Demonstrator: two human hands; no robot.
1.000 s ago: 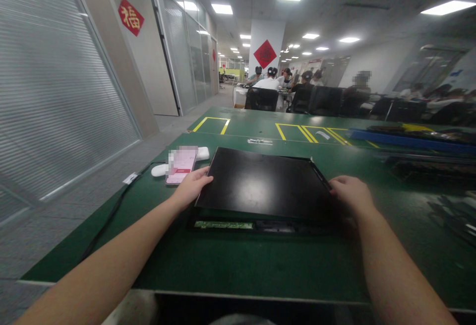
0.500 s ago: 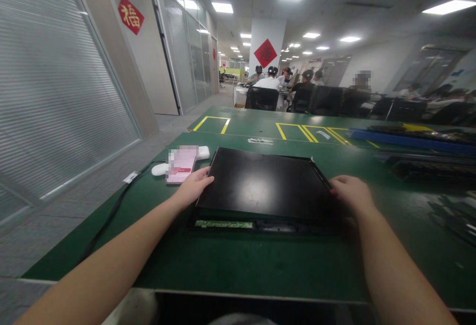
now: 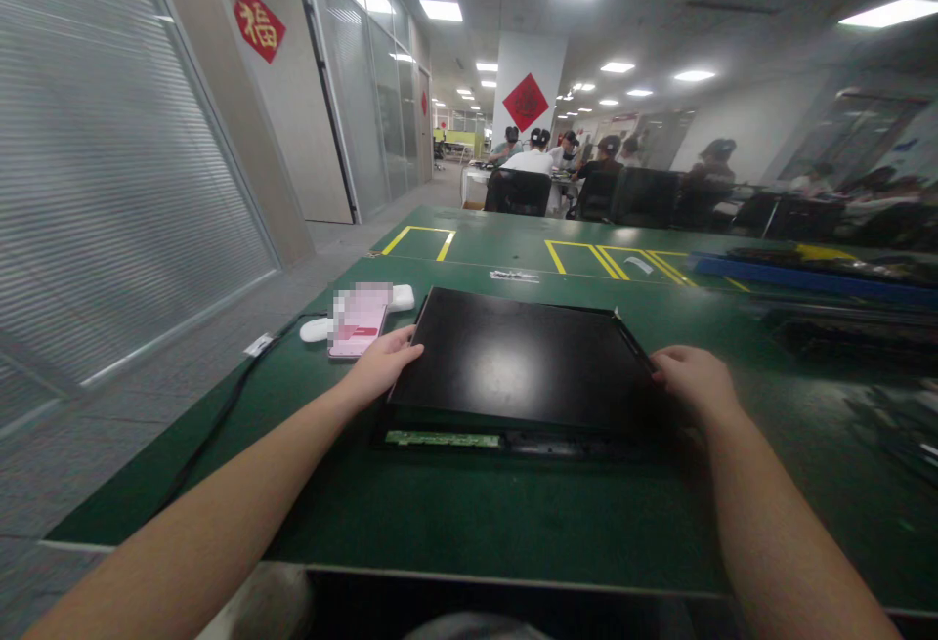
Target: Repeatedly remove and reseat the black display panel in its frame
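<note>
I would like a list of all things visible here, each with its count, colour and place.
black panel: 1, black, centre of table, held at both side edges
circuit strip: 1, green, under the panel's near edge
phone: 1, pink screen, left of the panel
white device: 1, white, beside the phone, with black cable
table: 1, green, yellow markings at far side
blue tray: 1, blue, far right
seated people: several, background
left hand: on the panel's left edge
right hand: on the panel's right edge

On my table (image 3: 454, 523), the panel (image 3: 517, 357) lies centre, my left hand (image 3: 381, 366) and right hand (image 3: 693, 381) at its sides; phone (image 3: 358, 322) left, circuit strip (image 3: 442, 439) before it.
</note>
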